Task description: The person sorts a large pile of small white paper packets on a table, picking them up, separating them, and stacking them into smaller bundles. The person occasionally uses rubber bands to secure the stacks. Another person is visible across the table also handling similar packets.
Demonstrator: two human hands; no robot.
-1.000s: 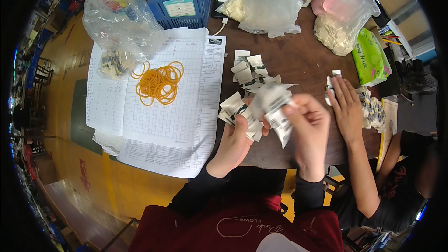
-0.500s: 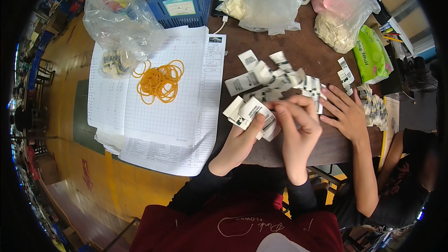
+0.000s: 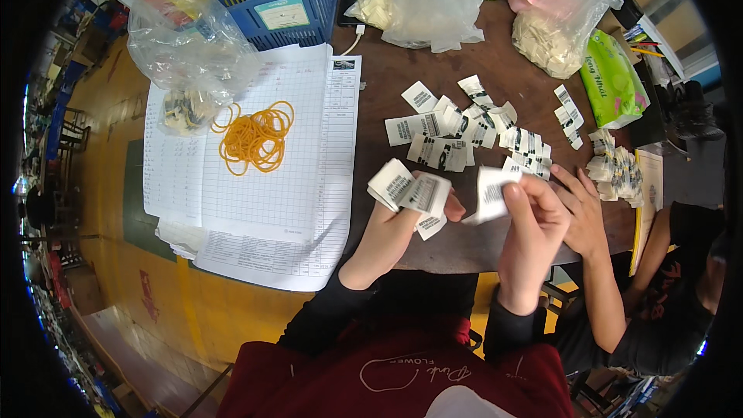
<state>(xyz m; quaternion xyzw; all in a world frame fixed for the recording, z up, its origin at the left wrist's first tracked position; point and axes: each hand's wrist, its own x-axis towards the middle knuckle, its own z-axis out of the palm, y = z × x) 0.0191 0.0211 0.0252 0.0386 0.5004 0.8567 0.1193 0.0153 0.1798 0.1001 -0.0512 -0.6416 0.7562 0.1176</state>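
My left hand (image 3: 391, 241) is closed on a small stack of white printed labels (image 3: 396, 186) that fan out above the thumb. To its right, my right hand (image 3: 538, 224) pinches a single white label (image 3: 491, 193) between thumb and fingers, apart from the stack. Beyond both hands, loose labels (image 3: 445, 128) lie scattered and overlapping on the brown table (image 3: 371, 108). A co-worker's hand (image 3: 582, 205) rests at the table's right, beside a row of labels (image 3: 528, 149).
Orange rubber bands (image 3: 255, 138) lie on an open gridded notebook (image 3: 302, 193) at left, near a clear plastic bag (image 3: 182, 54). A blue file basket (image 3: 286, 11), a filled white bag (image 3: 433, 8) and a green tissue pack (image 3: 613, 81) stand behind. Bundled labels (image 3: 614, 170) sit far right.
My right hand has moved right, away from the left hand, with one label in its fingers. The two hands were together at the stack before. The view has shifted slightly.
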